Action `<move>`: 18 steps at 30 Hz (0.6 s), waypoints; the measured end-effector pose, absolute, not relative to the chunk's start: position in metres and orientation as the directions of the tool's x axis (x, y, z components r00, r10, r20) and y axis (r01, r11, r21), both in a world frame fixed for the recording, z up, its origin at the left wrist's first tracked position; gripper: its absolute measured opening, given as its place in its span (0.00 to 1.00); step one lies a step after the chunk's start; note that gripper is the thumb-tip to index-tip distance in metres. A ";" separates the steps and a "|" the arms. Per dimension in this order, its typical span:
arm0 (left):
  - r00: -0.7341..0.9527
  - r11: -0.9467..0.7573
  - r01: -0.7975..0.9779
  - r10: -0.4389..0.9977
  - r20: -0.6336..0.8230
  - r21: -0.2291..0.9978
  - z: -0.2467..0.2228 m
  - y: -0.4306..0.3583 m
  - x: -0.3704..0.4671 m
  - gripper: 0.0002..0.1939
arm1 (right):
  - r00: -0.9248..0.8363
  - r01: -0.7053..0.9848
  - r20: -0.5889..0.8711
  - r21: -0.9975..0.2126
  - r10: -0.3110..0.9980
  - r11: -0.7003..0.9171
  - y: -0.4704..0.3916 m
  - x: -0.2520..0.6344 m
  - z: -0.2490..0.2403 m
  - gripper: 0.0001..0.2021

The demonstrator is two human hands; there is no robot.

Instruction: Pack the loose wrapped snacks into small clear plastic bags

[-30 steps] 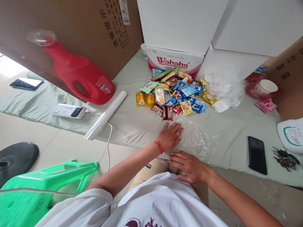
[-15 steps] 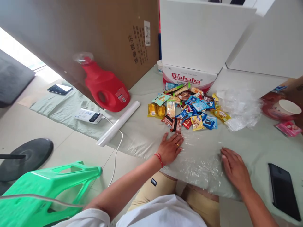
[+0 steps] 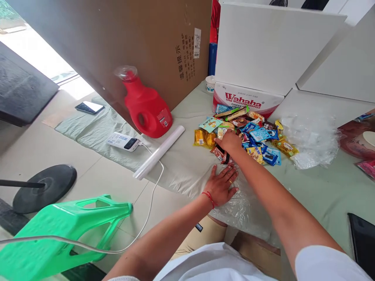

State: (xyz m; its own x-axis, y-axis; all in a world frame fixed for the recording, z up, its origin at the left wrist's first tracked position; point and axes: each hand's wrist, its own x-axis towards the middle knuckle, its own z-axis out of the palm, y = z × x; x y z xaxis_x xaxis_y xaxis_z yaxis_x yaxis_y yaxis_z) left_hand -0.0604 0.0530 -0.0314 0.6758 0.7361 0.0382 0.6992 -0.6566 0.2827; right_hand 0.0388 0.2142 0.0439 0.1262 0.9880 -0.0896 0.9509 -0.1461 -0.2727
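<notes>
A pile of wrapped snacks [image 3: 259, 134] lies on the cloth-covered table [image 3: 310, 195], in front of the Wahaha box [image 3: 246, 99]. My right hand [image 3: 230, 141] reaches across onto the left part of the pile, beside the yellow packets [image 3: 204, 138]; its fingertips are partly hidden, and what they hold cannot be made out. Lying flat with fingers spread, my left hand [image 3: 223, 185] presses on clear plastic film [image 3: 243, 208] just below the brown packets [image 3: 221, 153].
A red jug [image 3: 149, 111], a roll of film [image 3: 159, 152] and a cabled power bank [image 3: 123, 141] stand or lie at the left. Crumpled clear bags [image 3: 313, 140] are right of the pile. A black phone [image 3: 363, 238] lies lower right; a green stool [image 3: 73, 222] is lower left.
My right hand has moved from the film at the right up and left onto the snack pile. My left hand stays flat on the film. The whole view has shifted a little.
</notes>
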 end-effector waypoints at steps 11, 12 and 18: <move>0.653 -0.651 0.687 0.748 0.121 0.321 -0.036 0.050 -0.061 0.32 | 0.022 0.523 -0.142 -0.842 0.990 -0.133 0.205 0.093 0.070 0.18; 0.650 -0.651 0.686 0.749 0.129 0.323 -0.037 0.050 -0.061 0.31 | -0.015 0.332 -0.130 -0.936 0.991 -0.117 0.193 0.104 0.076 0.18; 0.634 -0.641 0.689 0.759 0.146 0.339 -0.039 0.051 -0.060 0.31 | -0.146 -0.014 -0.295 -0.954 0.944 -0.300 0.087 0.172 0.081 0.20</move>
